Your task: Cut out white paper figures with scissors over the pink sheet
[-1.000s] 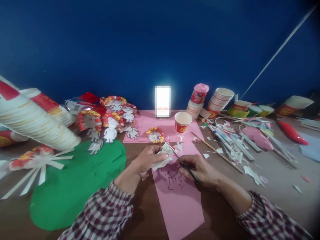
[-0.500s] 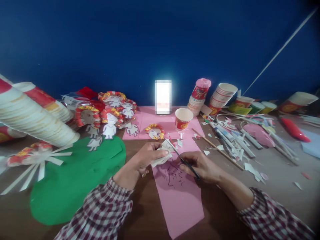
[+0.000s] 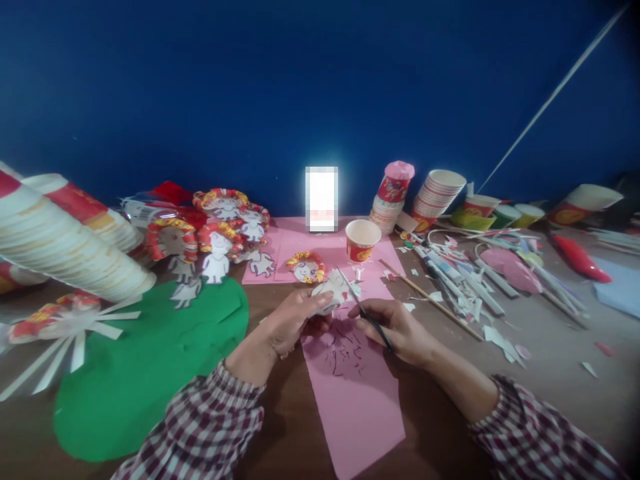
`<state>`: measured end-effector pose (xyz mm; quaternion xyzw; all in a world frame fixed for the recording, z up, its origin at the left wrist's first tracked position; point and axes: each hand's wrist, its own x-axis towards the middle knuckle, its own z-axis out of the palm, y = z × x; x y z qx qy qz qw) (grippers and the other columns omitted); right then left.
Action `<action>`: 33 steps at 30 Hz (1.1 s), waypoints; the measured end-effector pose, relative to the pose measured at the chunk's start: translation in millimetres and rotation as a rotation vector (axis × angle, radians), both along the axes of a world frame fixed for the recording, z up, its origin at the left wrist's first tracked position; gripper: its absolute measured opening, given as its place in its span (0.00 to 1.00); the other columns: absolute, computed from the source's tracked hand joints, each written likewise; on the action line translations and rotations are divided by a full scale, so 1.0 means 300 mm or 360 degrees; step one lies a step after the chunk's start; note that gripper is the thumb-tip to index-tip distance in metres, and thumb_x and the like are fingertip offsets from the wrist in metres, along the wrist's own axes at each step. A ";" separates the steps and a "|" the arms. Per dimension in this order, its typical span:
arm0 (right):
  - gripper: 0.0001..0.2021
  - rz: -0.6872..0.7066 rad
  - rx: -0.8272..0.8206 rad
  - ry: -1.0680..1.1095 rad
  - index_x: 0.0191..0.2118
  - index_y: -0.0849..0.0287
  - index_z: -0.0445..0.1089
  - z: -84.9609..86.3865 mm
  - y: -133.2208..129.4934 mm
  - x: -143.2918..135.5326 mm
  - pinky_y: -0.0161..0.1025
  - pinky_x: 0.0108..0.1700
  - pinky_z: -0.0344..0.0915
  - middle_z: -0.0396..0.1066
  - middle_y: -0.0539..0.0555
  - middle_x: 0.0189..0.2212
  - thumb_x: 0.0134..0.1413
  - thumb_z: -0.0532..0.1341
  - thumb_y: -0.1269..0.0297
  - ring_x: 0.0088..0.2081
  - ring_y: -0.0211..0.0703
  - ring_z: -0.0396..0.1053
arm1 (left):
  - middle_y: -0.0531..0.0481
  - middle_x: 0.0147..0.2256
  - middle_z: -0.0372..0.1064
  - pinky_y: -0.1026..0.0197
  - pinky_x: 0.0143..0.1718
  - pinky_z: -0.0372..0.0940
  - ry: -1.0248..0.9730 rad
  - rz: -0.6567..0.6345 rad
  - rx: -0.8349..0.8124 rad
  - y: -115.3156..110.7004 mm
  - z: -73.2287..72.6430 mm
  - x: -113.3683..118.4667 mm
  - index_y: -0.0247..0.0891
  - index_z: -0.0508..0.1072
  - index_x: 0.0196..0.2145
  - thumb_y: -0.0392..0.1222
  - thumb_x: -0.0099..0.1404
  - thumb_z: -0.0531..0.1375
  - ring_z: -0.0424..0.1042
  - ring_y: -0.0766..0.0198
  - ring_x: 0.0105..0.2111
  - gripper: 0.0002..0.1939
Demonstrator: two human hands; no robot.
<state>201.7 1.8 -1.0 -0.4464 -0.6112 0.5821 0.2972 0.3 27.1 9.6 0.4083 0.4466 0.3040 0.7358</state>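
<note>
My left hand (image 3: pixel 295 319) pinches a small white paper cutout (image 3: pixel 331 289) between thumb and fingers. Facing it, my right hand (image 3: pixel 395 329) is closed around the handles of a pair of scissors (image 3: pixel 371 321), whose blades point up and left beside the cutout. Whether the blades touch the paper I cannot make out. Below both hands lies a pink paper strip (image 3: pixel 360 413) with small dark clippings on it. Just beyond the cutout rests a round red and yellow ornament with a drawn face (image 3: pixel 307 268).
A paper cup (image 3: pixel 363 241) stands behind my hands. Green paper (image 3: pixel 150 373) and stacked cups (image 3: pixel 65 233) lie left, near decorated paper figures (image 3: pixel 217 257). To the right are a wooden stick (image 3: pixel 433 300), several tubes (image 3: pixel 453 280) and paper scraps. A bright phone-like screen (image 3: pixel 321 200) stands at the back.
The left hand has turned the white cutout, its fingers now lower beneath it. The scissors have shifted slightly left, and the whole view has moved a little.
</note>
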 end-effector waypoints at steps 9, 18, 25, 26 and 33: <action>0.16 -0.0121 -0.0003 0.0118 0.38 0.63 0.67 0.000 0.000 -0.004 0.29 0.18 0.49 0.56 0.43 0.16 0.51 0.61 0.54 0.17 0.30 0.54 | 0.51 0.26 0.68 0.66 0.26 0.62 -0.0005 0.0223 0.0122 0.001 -0.027 0.004 0.34 0.69 0.37 0.39 0.51 0.64 0.66 0.70 0.23 0.15; 0.15 -0.0130 0.0010 0.0080 0.39 0.63 0.67 0.001 0.001 -0.004 0.29 0.18 0.48 0.56 0.43 0.16 0.51 0.61 0.55 0.17 0.30 0.54 | 0.53 0.23 0.65 0.66 0.26 0.61 -0.0153 0.0249 0.0183 0.001 -0.033 0.016 0.33 0.69 0.31 0.41 0.52 0.62 0.65 0.70 0.22 0.09; 0.16 -0.0119 0.0037 0.0027 0.39 0.63 0.67 -0.001 0.002 -0.005 0.29 0.18 0.49 0.55 0.43 0.15 0.50 0.61 0.55 0.16 0.30 0.53 | 0.53 0.23 0.65 0.65 0.26 0.61 -0.0123 0.0263 0.0175 -0.002 -0.032 0.020 0.33 0.69 0.31 0.42 0.52 0.62 0.65 0.70 0.23 0.11; 0.16 -0.0122 0.0041 0.0026 0.39 0.62 0.67 -0.003 0.002 -0.004 0.29 0.18 0.49 0.55 0.43 0.15 0.50 0.61 0.54 0.16 0.30 0.53 | 0.53 0.23 0.64 0.65 0.25 0.61 -0.0122 0.0267 0.0176 -0.002 -0.032 0.021 0.33 0.69 0.31 0.42 0.52 0.62 0.65 0.70 0.22 0.10; 0.16 -0.0113 0.0035 0.0017 0.39 0.62 0.67 -0.006 0.002 -0.003 0.29 0.18 0.49 0.55 0.43 0.16 0.51 0.61 0.54 0.17 0.30 0.53 | 0.53 0.22 0.65 0.66 0.24 0.60 -0.0141 0.0314 0.0171 -0.002 -0.036 0.024 0.33 0.69 0.31 0.40 0.51 0.63 0.64 0.70 0.22 0.10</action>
